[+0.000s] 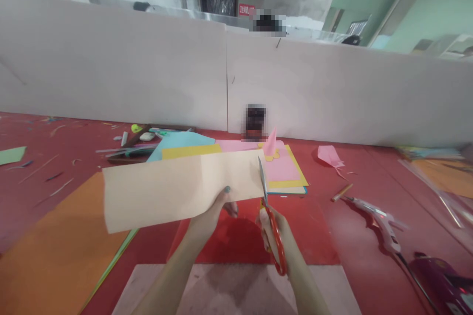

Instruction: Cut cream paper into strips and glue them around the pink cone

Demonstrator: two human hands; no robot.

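A long cream sheet of paper is held up above the table by my left hand, thumb on its face and fingers behind. My right hand grips red-handled scissors, their blades pointing up and away at the right end of the paper. Whether the blades have the paper between them I cannot tell. Behind the sheet lie pink paper and yellow paper in a stack, with a pink paper cone on top.
At right lie a glue gun, a glue stick and a folded pink scrap. Orange paper covers the left. A tray of tools sits behind it. A white partition bounds the red table's far side.
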